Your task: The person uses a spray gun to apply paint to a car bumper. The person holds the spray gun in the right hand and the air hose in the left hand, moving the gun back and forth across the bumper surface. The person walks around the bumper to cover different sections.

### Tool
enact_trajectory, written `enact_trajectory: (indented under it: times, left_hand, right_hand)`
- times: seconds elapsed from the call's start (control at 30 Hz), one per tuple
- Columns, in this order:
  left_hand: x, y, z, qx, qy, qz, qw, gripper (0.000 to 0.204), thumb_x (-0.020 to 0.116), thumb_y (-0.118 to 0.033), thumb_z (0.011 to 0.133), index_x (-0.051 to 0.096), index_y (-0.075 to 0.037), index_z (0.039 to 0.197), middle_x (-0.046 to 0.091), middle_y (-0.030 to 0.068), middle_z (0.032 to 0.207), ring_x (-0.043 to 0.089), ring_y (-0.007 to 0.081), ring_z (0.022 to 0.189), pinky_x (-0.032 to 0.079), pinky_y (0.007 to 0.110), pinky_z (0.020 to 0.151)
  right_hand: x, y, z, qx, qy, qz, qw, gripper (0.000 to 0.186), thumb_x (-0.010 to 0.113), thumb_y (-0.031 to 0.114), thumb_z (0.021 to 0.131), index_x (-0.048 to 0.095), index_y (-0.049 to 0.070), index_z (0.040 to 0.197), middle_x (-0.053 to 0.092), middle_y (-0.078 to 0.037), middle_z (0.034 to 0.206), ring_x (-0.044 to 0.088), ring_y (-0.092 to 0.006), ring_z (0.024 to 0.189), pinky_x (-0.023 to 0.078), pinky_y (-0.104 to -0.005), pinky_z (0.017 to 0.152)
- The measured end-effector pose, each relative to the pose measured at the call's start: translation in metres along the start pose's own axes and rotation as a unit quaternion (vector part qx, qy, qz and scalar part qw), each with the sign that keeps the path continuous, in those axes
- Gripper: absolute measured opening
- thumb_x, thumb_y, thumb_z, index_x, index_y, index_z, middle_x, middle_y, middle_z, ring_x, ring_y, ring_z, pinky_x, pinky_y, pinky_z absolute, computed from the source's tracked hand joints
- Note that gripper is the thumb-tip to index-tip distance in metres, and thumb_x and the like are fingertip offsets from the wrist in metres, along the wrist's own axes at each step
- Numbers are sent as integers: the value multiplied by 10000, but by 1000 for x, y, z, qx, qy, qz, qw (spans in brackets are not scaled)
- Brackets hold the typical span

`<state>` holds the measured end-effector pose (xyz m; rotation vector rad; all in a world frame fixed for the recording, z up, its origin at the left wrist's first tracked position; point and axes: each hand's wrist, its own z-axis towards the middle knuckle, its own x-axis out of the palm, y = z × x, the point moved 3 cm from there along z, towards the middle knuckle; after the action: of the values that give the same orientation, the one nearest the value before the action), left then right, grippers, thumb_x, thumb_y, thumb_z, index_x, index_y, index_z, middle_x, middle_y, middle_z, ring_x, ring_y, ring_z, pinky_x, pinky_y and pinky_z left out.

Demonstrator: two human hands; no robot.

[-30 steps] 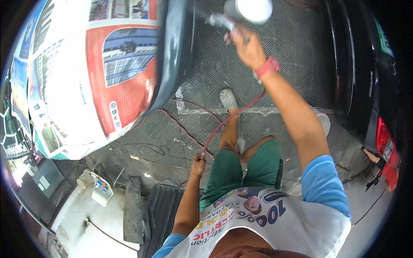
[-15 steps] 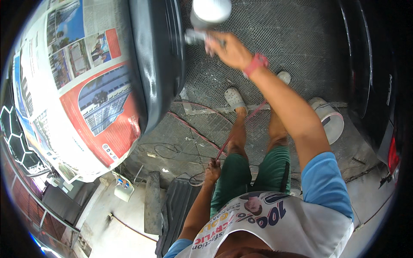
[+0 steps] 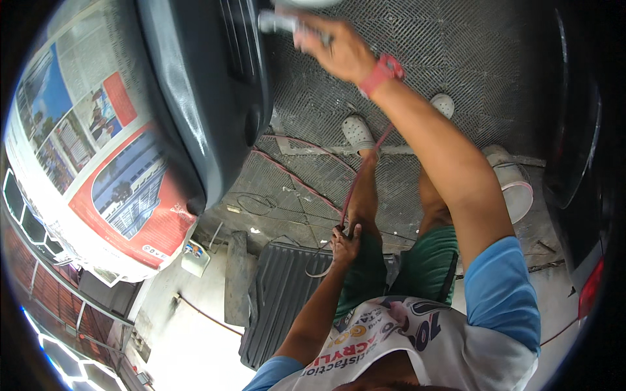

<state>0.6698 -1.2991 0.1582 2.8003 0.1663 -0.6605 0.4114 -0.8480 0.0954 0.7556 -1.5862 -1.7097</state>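
My right hand (image 3: 339, 52) is closed on a silver spray gun (image 3: 277, 23), blurred, with its white cup cut off at the top edge. The gun's front is beside a dark grey car bumper (image 3: 195, 98), whose surrounding body is covered with newspaper (image 3: 85, 150). Low at my left leg, my left hand (image 3: 344, 244) grips a red hose (image 3: 355, 186), which runs up behind my right forearm. More hose loops (image 3: 300, 176) lie on the floor left of my feet.
A bucket (image 3: 515, 195) stands right of my legs, beside a dark car (image 3: 574, 143) with a red tail light. A black ribbed mat (image 3: 274, 300) and a grey slab (image 3: 236, 280) lie behind me. The floor (image 3: 443, 45) has textured grey tiles.
My right hand and the gun have moved left and upward along the bumper. My left hand has moved right and slightly up with the hose. The bucket shows more behind my arm.
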Motion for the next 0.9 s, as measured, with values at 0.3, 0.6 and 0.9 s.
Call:
enact_trajectory:
  times: [0.3,0.6,0.9]
  left_hand:
    - [9,-37,17,-53,61,125,989,1072,456,-861,872,365,-27,1540,426,311,1487,329,502,1450,233,805,1096]
    - [12,-37,36,-20,12,98,995,1127,466,-838,885,282,28,1584,383,320,1511,313,504,1460,227,762,1140]
    - [12,-39,48,-35,61,131,989,1098,459,-817,908,280,29,1585,380,310,1518,329,485,1457,184,755,1163]
  right_hand:
    - [30,-71,-81,137,212,-29,967,566,556,662,983,698,258,1353,704,-112,695,711,-236,643,575,-394,694]
    - [1,-141,-42,8,-96,-141,985,490,647,553,965,717,179,1275,762,-182,971,741,-370,846,589,-458,780]
    - [102,-168,-220,15,280,-56,958,416,737,467,906,694,98,1094,699,-133,961,708,-341,872,590,-469,762]
